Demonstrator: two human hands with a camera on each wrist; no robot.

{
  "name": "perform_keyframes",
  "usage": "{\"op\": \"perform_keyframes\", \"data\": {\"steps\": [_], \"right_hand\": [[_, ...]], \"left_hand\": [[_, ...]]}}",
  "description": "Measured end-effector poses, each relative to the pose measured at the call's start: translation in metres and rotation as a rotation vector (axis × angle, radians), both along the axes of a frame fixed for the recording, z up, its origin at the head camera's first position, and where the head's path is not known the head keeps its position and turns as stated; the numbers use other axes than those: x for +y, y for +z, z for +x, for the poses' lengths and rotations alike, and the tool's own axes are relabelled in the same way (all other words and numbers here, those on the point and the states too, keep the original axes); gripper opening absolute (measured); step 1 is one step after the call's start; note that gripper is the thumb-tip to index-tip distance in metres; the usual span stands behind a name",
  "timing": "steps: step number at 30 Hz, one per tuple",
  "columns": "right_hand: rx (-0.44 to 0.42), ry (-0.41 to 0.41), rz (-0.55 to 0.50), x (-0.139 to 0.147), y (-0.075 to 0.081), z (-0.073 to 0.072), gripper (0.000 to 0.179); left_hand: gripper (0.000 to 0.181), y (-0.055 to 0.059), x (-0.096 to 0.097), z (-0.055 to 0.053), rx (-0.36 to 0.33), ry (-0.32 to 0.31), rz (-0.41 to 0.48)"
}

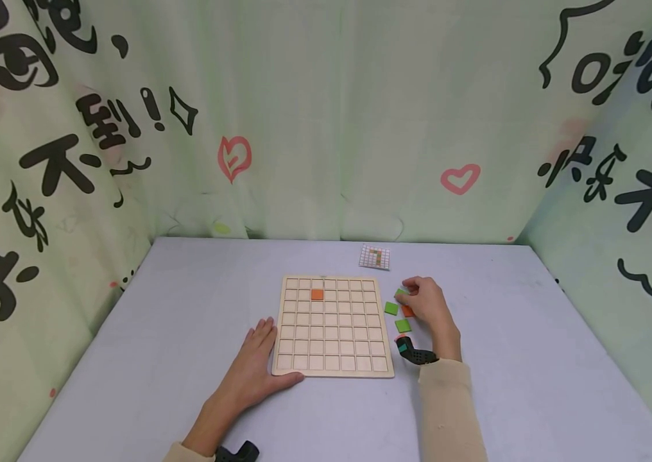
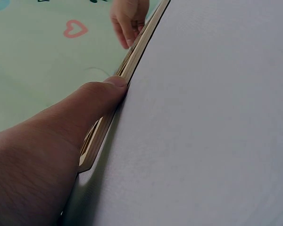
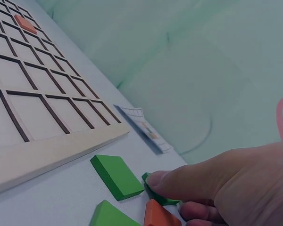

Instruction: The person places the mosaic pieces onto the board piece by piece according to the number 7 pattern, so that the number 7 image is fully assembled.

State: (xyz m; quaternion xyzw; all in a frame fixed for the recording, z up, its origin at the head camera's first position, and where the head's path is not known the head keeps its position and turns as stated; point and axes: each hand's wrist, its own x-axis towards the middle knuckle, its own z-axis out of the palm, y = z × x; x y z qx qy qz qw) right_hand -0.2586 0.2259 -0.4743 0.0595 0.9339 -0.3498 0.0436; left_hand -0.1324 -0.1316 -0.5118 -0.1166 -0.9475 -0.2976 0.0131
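A wooden grid board (image 1: 333,373) lies on the table, an orange tile (image 1: 317,294) in one of its cells near the far left. My left hand (image 1: 257,369) rests at the board's near left corner, fingers along the left side and thumb touching the front edge. To the board's right, my right hand (image 1: 427,305) pinches a green tile (image 3: 161,193), its thumb on the tile's face; the fingers are partly hidden. Around that hand lie another orange tile (image 1: 407,311) and two more green tiles, one beside the board (image 1: 391,308) and one nearer me (image 1: 403,326).
A small card (image 1: 375,257) with a printed grid pattern lies behind the board. The white table (image 1: 187,308) meets a pale green curtain (image 1: 337,128) at the back and sides. Black wrist devices (image 1: 415,351) sit on both wrists.
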Motion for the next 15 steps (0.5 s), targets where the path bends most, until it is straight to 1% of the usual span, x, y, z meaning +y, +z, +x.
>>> {"op": "perform_keyframes", "data": {"steps": [7, 15], "right_hand": [[-0.01, 0.02, 0.016, 0.0013, -0.0018, 0.0004, 0.036], [0.002, 0.02, 0.012, 0.0026, -0.0039, -0.0014, 0.034]], "left_hand": [[0.109, 0.0003, 0.0001, 0.0008, 0.002, 0.0, 0.01], [0.109, 0.0021, 0.0003, 0.0014, -0.006, 0.004, 0.007]]}}
